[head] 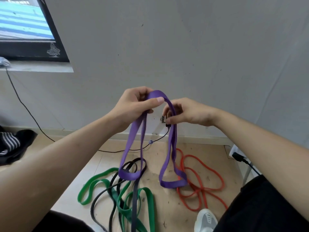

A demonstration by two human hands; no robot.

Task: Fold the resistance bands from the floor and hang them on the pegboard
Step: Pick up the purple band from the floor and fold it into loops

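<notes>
A purple resistance band (pixel 133 141) hangs doubled in front of me, its two loops dangling just above the floor. My left hand (pixel 133 106) grips its top fold, thumb pressed across the band. My right hand (pixel 185 113) pinches the right strand a little lower, fingers curled round it. On the floor below lie a green band (pixel 100 183), a black band (pixel 135 198) crossing it, and a thin red band (pixel 202 186) to the right. No pegboard is in view.
A grey wall (pixel 184 56) stands close ahead, with a window (pixel 25 27) at upper left. A black cable (pixel 21 104) runs down the wall and across the floor. Dark striped fabric (pixel 11 144) lies at left. My white shoe (pixel 206 220) is at the bottom right.
</notes>
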